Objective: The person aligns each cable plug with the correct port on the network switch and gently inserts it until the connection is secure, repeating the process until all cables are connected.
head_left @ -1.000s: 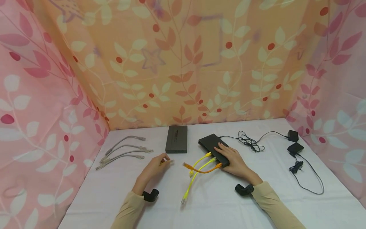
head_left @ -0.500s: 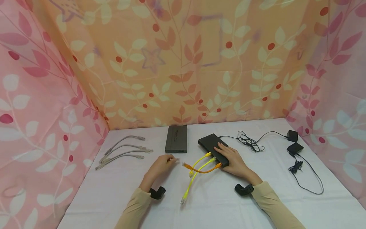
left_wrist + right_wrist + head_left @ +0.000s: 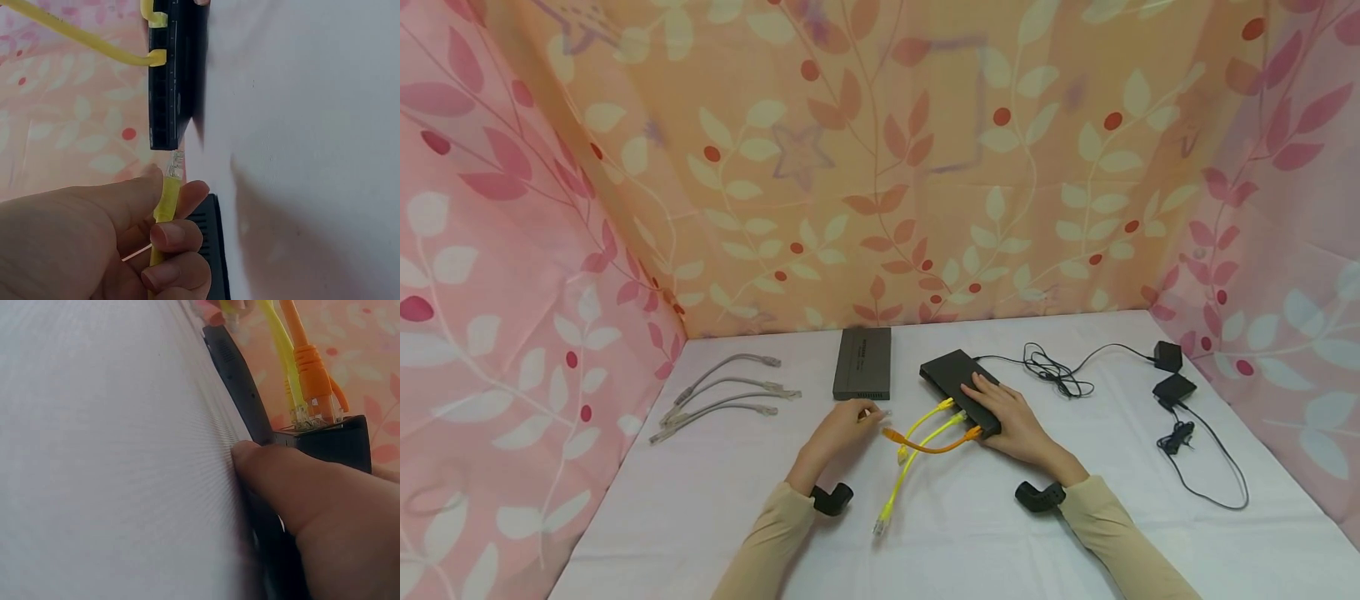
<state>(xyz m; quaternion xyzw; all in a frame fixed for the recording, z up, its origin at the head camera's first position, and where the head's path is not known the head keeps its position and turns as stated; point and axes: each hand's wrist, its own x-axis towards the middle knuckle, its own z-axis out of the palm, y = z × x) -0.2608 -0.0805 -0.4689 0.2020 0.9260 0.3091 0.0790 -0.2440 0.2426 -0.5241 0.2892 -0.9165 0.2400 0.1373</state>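
My left hand pinches a yellow Ethernet cable just behind its clear plug. In the left wrist view that plug points at the end of a black network switch, close to it; whether they touch I cannot tell. My right hand holds this switch, fingers over its top and thumb along its side. Two yellow cables and an orange Ethernet cable are plugged into the ports on the switch's near-left side, their other ends loose. Most of the held cable is hidden by my left hand.
A second dark network switch lies at the back middle of the white table. Several grey Ethernet cables lie at the left. Two black power adapters with leads are at the right; a thin lead runs to the held switch.
My left hand has moved right with the yellow cable, from beside the grey cables toward the orange cable's loose end. My right hand and the switch have stayed in place.
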